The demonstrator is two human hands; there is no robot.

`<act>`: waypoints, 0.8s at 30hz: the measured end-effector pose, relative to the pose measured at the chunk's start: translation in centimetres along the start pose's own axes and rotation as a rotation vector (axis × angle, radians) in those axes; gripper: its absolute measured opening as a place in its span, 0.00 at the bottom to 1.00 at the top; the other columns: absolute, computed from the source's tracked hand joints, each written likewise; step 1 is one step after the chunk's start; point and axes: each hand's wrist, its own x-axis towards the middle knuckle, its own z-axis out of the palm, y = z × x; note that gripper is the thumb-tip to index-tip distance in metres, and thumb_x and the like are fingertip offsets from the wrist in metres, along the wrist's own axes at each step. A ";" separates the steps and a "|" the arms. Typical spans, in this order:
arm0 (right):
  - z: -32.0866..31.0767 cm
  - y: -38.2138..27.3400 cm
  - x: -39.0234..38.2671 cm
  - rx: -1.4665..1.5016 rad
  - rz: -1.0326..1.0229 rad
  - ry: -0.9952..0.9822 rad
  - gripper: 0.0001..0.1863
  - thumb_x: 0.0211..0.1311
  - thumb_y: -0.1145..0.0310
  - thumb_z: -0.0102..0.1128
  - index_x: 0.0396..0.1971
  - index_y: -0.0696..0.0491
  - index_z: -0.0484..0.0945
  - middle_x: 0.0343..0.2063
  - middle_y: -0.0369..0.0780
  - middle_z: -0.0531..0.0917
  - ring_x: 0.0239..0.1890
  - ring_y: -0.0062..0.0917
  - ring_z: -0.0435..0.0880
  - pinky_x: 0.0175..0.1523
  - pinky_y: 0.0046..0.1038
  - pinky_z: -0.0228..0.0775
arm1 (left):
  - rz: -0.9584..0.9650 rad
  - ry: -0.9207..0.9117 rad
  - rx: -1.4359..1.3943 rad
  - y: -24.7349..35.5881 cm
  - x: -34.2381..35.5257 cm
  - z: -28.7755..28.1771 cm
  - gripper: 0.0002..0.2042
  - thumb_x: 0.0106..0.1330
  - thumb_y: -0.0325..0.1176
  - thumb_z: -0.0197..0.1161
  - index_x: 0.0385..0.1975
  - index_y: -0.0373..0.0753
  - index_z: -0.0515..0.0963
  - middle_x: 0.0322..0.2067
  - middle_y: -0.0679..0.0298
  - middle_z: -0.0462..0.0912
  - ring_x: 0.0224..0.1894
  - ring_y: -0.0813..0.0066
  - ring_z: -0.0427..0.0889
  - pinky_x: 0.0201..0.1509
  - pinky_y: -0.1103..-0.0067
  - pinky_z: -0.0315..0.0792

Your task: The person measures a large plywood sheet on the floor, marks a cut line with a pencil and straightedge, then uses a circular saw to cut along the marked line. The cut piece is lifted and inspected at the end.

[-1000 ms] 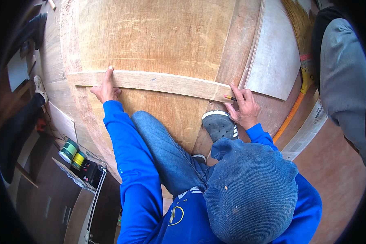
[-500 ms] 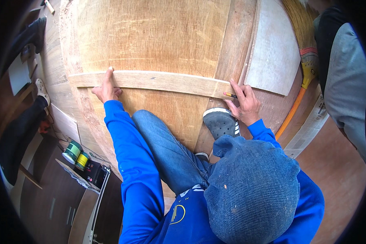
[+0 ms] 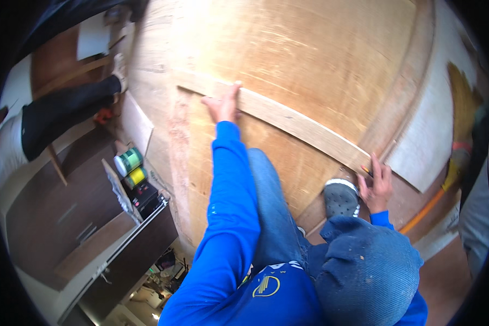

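Two bare hands held a long, flat, pale wooden strip [image 3: 299, 124] on a big tan wooden board [image 3: 309, 60]

The strip slanted from far left to near right; the left hand [image 3: 223, 108] was near its far end, the right hand [image 3: 380, 189] right at its near end. The left hand held it with spread fingers, one stretched across to the far edge. The right hand was curled, a thin, orange-tipped pencil [image 3: 366, 170] between finger and thumb, near a dark grey shoe with holes [image 3: 340, 200]
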 end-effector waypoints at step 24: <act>0.2 0.6 -0.7 -0.070 0.069 -0.034 0.44 0.47 0.63 0.82 0.69 0.40 0.77 0.39 0.38 0.78 0.40 0.32 0.84 0.39 0.35 0.81 | 0.306 0.170 0.557 -0.5 -3.2 0.4 0.45 0.59 0.69 0.72 0.68 0.42 0.69 0.58 0.44 0.76 0.58 0.41 0.79 0.62 0.54 0.73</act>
